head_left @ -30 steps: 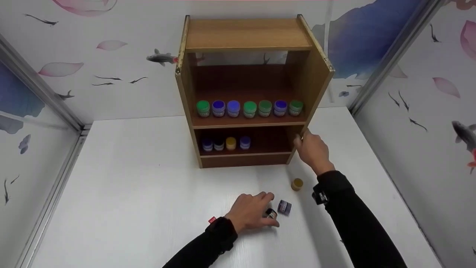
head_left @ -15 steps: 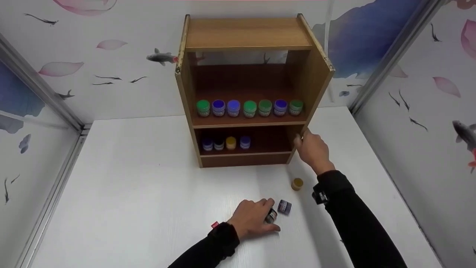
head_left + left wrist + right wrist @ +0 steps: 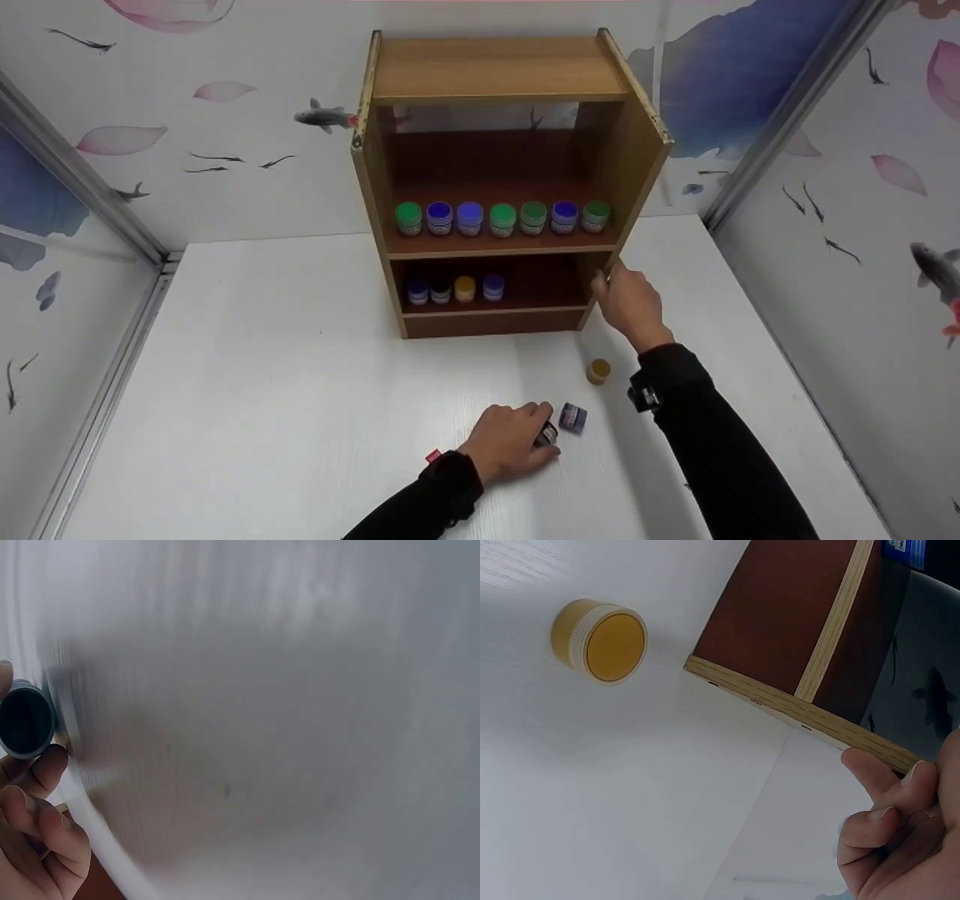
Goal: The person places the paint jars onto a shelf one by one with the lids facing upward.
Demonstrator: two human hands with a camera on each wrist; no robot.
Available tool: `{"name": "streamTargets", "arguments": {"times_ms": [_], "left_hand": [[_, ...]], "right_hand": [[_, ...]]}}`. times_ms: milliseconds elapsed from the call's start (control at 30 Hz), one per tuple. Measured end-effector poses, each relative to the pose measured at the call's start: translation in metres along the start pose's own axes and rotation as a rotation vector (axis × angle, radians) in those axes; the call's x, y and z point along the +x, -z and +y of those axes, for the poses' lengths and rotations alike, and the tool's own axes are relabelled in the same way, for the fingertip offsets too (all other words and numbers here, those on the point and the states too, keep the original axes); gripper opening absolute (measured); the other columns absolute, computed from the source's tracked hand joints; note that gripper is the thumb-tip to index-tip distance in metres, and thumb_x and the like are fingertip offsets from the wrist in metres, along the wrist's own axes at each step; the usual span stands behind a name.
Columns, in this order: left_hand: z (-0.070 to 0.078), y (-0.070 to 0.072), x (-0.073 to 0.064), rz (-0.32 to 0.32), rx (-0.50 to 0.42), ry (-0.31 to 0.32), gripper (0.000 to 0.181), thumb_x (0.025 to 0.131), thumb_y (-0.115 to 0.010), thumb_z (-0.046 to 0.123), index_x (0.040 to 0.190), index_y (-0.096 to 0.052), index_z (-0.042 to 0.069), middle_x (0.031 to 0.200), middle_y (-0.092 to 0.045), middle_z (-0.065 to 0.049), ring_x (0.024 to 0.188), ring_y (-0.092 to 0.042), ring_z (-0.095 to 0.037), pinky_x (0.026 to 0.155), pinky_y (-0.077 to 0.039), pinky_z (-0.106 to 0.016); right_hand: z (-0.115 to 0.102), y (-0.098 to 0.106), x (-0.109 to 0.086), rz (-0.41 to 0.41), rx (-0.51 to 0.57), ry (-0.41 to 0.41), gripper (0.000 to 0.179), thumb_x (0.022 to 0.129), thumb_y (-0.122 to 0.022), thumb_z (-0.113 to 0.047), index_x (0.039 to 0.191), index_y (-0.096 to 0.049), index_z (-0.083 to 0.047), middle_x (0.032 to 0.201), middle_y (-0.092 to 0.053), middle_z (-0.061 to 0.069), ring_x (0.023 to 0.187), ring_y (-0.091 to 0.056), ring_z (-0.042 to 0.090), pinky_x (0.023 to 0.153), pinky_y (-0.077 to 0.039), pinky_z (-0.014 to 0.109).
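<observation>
My left hand (image 3: pixel 504 441) pinches a small dark-lidded paint jar (image 3: pixel 549 434) near the front of the white table. In the left wrist view, the jar's dark round end (image 3: pixel 27 722) sits between thumb and fingers. Just to the right of it, a purple paint jar (image 3: pixel 573 418) lies tipped on its side. My right hand (image 3: pixel 631 306) grips the right side panel of a small wooden shelf unit (image 3: pixel 491 324); the right wrist view shows curled fingers (image 3: pixel 870 836) at the panel's edge. Close below that hand is a yellow paint jar (image 3: pixel 616 646).
Several green- and blue-lidded jars (image 3: pixel 503 220) form a row on the middle shelf. The lower shelf holds more jars, among them a yellow one (image 3: pixel 465 289), grouped at its left. Patterned wall panels (image 3: pixel 247 172) surround the white table (image 3: pixel 247 390).
My left hand's thumb and fingers have closed in on the dark jar, and the hand has lowered slightly toward the front. The right hand keeps its place on the shelf unit.
</observation>
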State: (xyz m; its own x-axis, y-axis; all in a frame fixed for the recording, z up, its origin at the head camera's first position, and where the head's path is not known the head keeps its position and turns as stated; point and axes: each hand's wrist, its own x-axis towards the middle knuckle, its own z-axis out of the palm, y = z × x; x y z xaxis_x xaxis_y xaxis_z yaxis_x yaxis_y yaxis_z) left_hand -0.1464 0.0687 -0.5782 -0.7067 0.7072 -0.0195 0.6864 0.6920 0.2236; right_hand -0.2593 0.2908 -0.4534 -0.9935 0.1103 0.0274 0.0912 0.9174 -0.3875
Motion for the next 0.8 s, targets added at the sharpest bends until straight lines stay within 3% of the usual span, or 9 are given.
{"name": "streamTargets", "arguments": {"times_ms": [433,567,667,800], "left_hand": [[-0.0012,0.0002,-0.0039,-0.001,-0.044,0.040,0.043,0.090,-0.055,0.055,0.114,-0.054,0.019,0.087,-0.057,0.009,0.061,-0.045,-0.006,0.054,-0.035,-0.023],[-0.0025,-0.0005,-0.0038,0.010,-0.041,0.034,0.037,0.090,-0.056,0.052,0.106,-0.057,0.019,0.085,-0.056,0.009,0.062,-0.046,-0.006,0.055,-0.037,-0.023],[-0.0043,0.0001,-0.0041,0.030,-0.044,0.034,0.035,0.091,-0.055,0.050,0.104,-0.058,0.019,0.085,-0.057,0.009,0.062,-0.046,-0.006,0.055,-0.038,-0.023],[-0.0075,0.0035,-0.0051,0.054,-0.057,0.038,0.033,0.090,-0.056,0.049,0.103,-0.059,0.018,0.086,-0.058,0.008,0.062,-0.047,-0.006,0.055,-0.038,-0.023]], "right_hand": [[-0.0003,0.0000,-0.0026,-0.009,-0.008,-0.013,0.040,0.102,-0.035,-0.033,0.091,-0.056,-0.001,0.084,-0.066,0.020,0.073,-0.062,0.029,0.061,-0.047,0.044],[0.0010,0.0010,-0.0040,-0.001,0.013,0.013,0.043,0.103,-0.035,-0.032,0.112,-0.058,0.003,0.088,-0.069,0.021,0.073,-0.065,0.030,0.059,-0.047,0.042],[0.0021,0.0030,-0.0046,-0.016,0.043,0.024,0.048,0.104,-0.034,-0.034,0.131,-0.052,0.001,0.096,-0.071,0.021,0.079,-0.068,0.032,0.061,-0.048,0.042],[0.0045,0.0054,-0.0056,-0.055,0.077,0.009,0.056,0.104,-0.034,-0.043,0.137,-0.048,0.000,0.107,-0.070,0.022,0.090,-0.069,0.034,0.071,-0.051,0.045]]}}
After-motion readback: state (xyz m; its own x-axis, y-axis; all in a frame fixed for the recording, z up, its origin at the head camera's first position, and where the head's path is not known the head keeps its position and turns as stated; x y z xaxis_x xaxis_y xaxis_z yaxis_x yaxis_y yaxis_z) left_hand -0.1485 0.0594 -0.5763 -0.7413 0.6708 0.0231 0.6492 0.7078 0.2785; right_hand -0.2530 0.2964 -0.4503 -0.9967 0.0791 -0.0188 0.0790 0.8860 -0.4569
